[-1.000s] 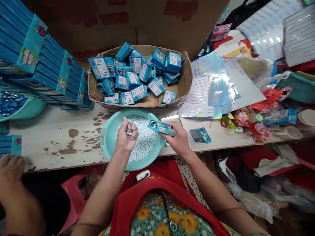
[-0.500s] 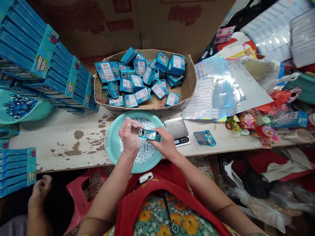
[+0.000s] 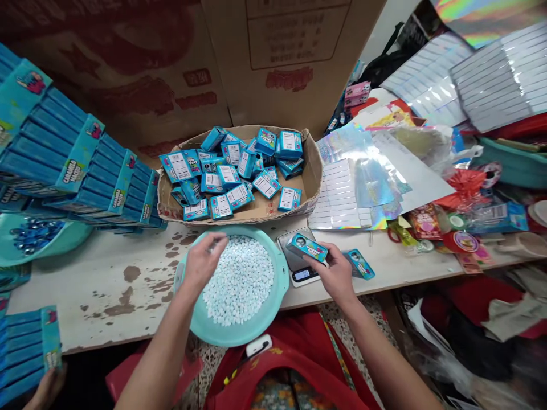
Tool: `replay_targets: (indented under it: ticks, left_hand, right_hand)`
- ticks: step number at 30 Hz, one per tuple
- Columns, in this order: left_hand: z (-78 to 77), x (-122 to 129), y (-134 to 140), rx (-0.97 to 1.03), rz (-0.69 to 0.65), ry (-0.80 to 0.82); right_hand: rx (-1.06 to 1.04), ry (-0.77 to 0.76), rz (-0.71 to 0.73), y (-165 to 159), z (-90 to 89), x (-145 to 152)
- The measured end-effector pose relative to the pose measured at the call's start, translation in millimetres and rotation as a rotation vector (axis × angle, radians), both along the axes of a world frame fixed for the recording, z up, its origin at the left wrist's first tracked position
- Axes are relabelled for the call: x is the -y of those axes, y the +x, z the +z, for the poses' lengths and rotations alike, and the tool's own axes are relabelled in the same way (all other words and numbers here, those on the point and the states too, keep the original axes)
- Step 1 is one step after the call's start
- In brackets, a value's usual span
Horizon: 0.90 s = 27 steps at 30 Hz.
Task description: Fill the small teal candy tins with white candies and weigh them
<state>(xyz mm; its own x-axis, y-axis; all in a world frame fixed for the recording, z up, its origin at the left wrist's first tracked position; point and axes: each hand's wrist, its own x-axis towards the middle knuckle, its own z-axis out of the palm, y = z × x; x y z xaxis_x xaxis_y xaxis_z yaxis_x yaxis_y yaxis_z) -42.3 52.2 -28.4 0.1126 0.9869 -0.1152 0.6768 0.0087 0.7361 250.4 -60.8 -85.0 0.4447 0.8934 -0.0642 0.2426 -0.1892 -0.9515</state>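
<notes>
My right hand (image 3: 336, 274) grips a small blue printed box (image 3: 308, 248) over the kitchen scale (image 3: 294, 263); whether the box touches the plate I cannot tell. The scale's lit display shows below the box. A second blue box (image 3: 361, 264) lies on the table just beyond my right hand, partly hidden by it. My left hand (image 3: 204, 259) hovers over the left rim of the turquoise basin (image 3: 239, 337), its fingers loosely bent and apart, with nothing visible in them. Many small white candy pieces (image 3: 239, 280) fill the basin.
Behind the basin stands a cut-down carton (image 3: 314, 171) of blue boxes. Stacked blue display packs (image 3: 81, 165) rise at left, near a bowl (image 3: 64, 242) of shiny blue pieces. Shiny sheets (image 3: 363, 176) and packets lie right. Another person's hand (image 3: 49, 387) holds a pack at lower left.
My right hand has carried the blue box rightward from above the basin to the scale. My left hand has let go of it and drawn left. The view has shifted.
</notes>
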Motion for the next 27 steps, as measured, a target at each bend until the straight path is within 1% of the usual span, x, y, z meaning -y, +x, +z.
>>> replay_targets:
  ticks: [2, 3, 5, 6, 8, 9, 11, 12, 13, 14, 15, 16, 18, 19, 20, 21, 22, 23, 24, 25, 26, 27]
  left_hand:
    - [3.1, -44.4, 16.8, -0.164, -0.082, 0.162]
    - [0.5, -69.7, 27.9, -0.263, -0.15, 0.217]
    - [-13.0, -118.7, 51.1, -0.503, -0.369, 0.24]
    - [-22.6, -139.4, 61.6, -0.612, -0.487, 0.227]
    - [-43.1, -169.1, 77.2, -0.767, -0.675, 0.181]
    - [-52.1, -178.0, 81.5, -0.807, -0.729, 0.163]
    - [-63.7, -186.8, 82.9, -0.819, -0.771, 0.168]
    - [-65.5, -188.0, 80.4, -0.798, -0.767, 0.196]
    - [-64.1, -187.8, 76.4, -0.772, -0.756, 0.232]
    - [-59.5, -186.0, 71.2, -0.745, -0.74, 0.269]
    - [-51.4, -182.3, 65.6, -0.724, -0.713, 0.303]
    - [-40.2, -176.1, 59.8, -0.714, -0.678, 0.332]
    - [-9.6, -153.0, 49.2, -0.667, -0.587, 0.401]
    - [7.9, -135.5, 44.6, -0.611, -0.544, 0.442]
    - [25.2, -114.5, 40.1, -0.51, -0.507, 0.49]
    - [40.5, -90.9, 35.3, -0.383, -0.498, 0.515]
    - [52.1, -66.3, 30.0, -0.263, -0.542, 0.507]
    - [58.4, -42.3, 23.7, -0.145, -0.586, 0.466]
    - [58.0, -20.7, 16.6, -0.051, -0.6, 0.393]
    - [50.5, -2.6, 9.0, 0.025, -0.528, 0.355]
    - [35.8, 11.1, 1.6, 0.081, -0.395, 0.336]
    - [15.1, 20.6, -4.6, 0.105, -0.225, 0.32]
  right_hand:
    - [0.034, -0.004, -0.053, 14.2, -24.8, -3.8]
    - [0.032, -0.004, -0.059, 18.1, -36.1, -6.3]
    - [0.018, -0.008, -0.043, 21.0, -52.7, -10.4]
    - [0.022, -0.005, -0.035, 21.0, -56.9, -11.2]
    - [0.067, 0.023, -0.046, 20.5, -56.3, -9.2]
    - [0.11, 0.045, -0.064, 20.4, -52.0, -6.4]
    - [0.223, 0.104, -0.11, 19.9, -37.1, 1.0]
    - [0.281, 0.137, -0.13, 19.0, -27.6, 4.5]
    - [0.334, 0.171, -0.142, 17.2, -17.4, 7.0]
    - [0.382, 0.209, -0.143, 14.3, -6.8, 8.1]
    - [0.421, 0.251, -0.136, 9.7, 3.9, 7.3]
    - [0.448, 0.294, -0.119, 3.5, 14.3, 4.4]
    - [0.45, 0.369, -0.054, -14.2, 33.9, -7.4]
    - [0.426, 0.401, -0.007, -25.2, 42.5, -15.4]
    - [0.387, 0.419, 0.049, -37.0, 49.9, -23.9]
    - [0.331, 0.42, 0.12, -49.1, 55.6, -32.1]
    - [0.257, 0.4, 0.21, -60.8, 59.4, -39.1]
    - [0.168, 0.353, 0.314, -71.7, 60.8, -44.0]
    - [0.074, 0.286, 0.404, -81.3, 59.7, -46.3]
    - [-0.017, 0.211, 0.465, -89.4, 56.2, -45.8]
    - [-0.099, 0.143, 0.483, -96.0, 50.3, -42.7]
    - [-0.162, 0.094, 0.453, -101.2, 42.5, -37.5]
